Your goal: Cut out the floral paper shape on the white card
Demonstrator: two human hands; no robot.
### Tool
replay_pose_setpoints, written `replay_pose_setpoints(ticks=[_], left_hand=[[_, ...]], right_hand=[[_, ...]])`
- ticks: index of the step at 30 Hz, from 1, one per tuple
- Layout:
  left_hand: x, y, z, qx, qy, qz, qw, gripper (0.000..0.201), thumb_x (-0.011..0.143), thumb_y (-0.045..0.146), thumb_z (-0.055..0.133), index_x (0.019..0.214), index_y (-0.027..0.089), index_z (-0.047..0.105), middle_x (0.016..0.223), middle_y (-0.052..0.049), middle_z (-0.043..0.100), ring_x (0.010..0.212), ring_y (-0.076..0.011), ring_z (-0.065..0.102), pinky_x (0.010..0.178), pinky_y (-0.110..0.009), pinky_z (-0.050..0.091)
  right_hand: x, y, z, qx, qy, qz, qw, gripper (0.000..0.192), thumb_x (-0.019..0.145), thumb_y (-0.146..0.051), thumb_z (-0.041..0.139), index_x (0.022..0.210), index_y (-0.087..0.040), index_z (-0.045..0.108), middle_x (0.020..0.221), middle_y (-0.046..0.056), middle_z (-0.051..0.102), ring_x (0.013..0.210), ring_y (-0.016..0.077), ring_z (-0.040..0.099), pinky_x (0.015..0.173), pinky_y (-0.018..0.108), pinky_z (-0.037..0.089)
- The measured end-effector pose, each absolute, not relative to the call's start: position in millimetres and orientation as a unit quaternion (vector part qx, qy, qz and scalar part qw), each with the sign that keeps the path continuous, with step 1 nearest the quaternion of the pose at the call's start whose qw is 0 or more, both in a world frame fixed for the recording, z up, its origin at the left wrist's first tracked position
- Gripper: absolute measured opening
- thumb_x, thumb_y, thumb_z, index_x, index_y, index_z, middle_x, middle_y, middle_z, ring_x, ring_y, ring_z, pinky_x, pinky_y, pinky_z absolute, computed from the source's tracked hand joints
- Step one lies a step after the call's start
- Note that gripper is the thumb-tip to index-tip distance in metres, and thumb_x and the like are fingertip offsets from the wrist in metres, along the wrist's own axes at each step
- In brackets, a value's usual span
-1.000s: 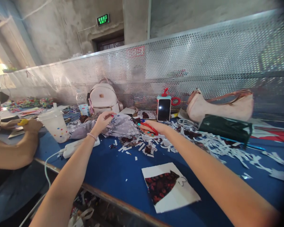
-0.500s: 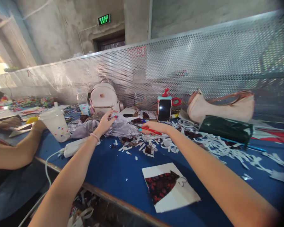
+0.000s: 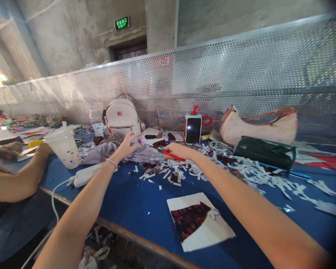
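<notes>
Nearest the table edge, at about 6 o'clock, lies a white card (image 3: 201,221) with a dark red floral fabric piece (image 3: 188,219) on it, well apart from both hands

Farther out, the right hand (image 3: 177,150) is closed around red-handled scissors (image 3: 172,155); their long axis runs from roughly 4 o'clock at the handles to 10 o'clock at the blades, which point toward the left hand (image 3: 126,145). That hand's fingers are loosely curled and pinch, as far as the view shows, the edge of a grey floral cloth (image 3: 145,152) that spreads between the two hands. The cloth's held edge sits just beside the blade tips, at 9 o'clock from the right hand, so the left hand is the nearer to it

White paper scraps (image 3: 168,173) litter the blue table (image 3: 128,198) below the hands. Beyond, at 12 o'clock, a phone (image 3: 193,130) stands upright; a white backpack (image 3: 121,116) sits at 11 o'clock
</notes>
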State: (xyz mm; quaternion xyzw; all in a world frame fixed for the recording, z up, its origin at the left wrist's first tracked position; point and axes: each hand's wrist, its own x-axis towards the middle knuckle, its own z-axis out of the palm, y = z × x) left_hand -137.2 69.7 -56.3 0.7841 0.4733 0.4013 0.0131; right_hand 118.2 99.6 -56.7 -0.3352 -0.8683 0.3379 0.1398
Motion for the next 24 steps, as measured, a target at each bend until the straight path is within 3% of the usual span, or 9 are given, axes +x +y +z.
replay_pose_setpoints(ticks=[3,5,7,10,13,18,24], left_hand=[[-138,66,-55,0.788,0.476,0.391,-0.015,0.056,0.069,0.032,0.065,0.121,0.018,0.052,0.144,-0.011,0.023,0.134,-0.0288,0.016,0.109,-0.042,0.016],[-136,64,-53,0.801,0.459,0.384,-0.014,0.063,0.067,0.036,0.066,0.125,0.019,0.048,0.147,-0.01,0.016,0.136,-0.0287,0.009,0.11,-0.043,0.011],[-133,64,-51,0.812,0.437,0.384,0.033,0.058,0.071,0.038,0.062,0.125,0.019,0.049,0.145,-0.009,0.026,0.135,-0.0263,0.015,0.109,-0.043,0.012],[-127,67,-53,0.809,0.427,0.386,0.116,0.047,0.076,0.04,0.055,0.116,0.015,0.056,0.126,-0.01,0.053,0.122,-0.0243,0.041,0.105,-0.038,0.025],[-123,71,-59,0.801,0.435,0.383,0.15,0.041,0.078,0.044,0.052,0.103,0.013,0.063,0.106,-0.009,0.064,0.102,-0.0224,0.056,0.093,-0.033,0.039],[-124,75,-66,0.785,0.445,0.387,0.19,0.041,0.077,0.05,0.05,0.076,0.012,0.064,0.072,-0.003,0.063,0.072,-0.0171,0.058,0.071,-0.027,0.046],[-123,74,-68,0.78,0.441,0.385,0.221,0.039,0.074,0.051,0.055,0.072,0.013,0.063,0.075,-0.002,0.061,0.071,-0.0148,0.055,0.068,-0.024,0.044]], right_hand=[[120,99,-61,-0.325,-0.851,0.391,0.135,0.023,0.076,-0.033,0.049,0.06,-0.017,0.051,0.044,-0.003,0.046,0.034,0.0089,0.038,0.036,0.023,0.03],[120,99,-62,-0.307,-0.84,0.428,0.133,0.028,0.08,-0.037,0.045,0.062,-0.017,0.051,0.044,-0.002,0.046,0.034,0.0088,0.038,0.036,0.023,0.032],[120,96,-62,-0.285,-0.831,0.46,0.129,0.032,0.082,-0.04,0.042,0.062,-0.017,0.05,0.043,-0.003,0.045,0.034,0.0087,0.039,0.035,0.022,0.032],[117,90,-61,-0.253,-0.823,0.494,0.12,0.036,0.084,-0.043,0.04,0.061,-0.017,0.048,0.039,-0.004,0.041,0.032,0.0085,0.038,0.035,0.021,0.032],[113,84,-59,-0.229,-0.816,0.518,0.116,0.038,0.084,-0.046,0.043,0.061,-0.016,0.048,0.039,-0.005,0.04,0.032,0.0074,0.037,0.036,0.02,0.033],[110,77,-59,-0.224,-0.804,0.538,0.121,0.04,0.081,-0.052,0.049,0.064,-0.016,0.047,0.04,-0.007,0.039,0.031,0.0065,0.037,0.034,0.02,0.032],[109,70,-54,-0.235,-0.783,0.565,0.107,0.049,0.082,-0.059,0.042,0.06,-0.016,0.046,0.042,-0.006,0.041,0.033,0.0058,0.036,0.034,0.02,0.033]])
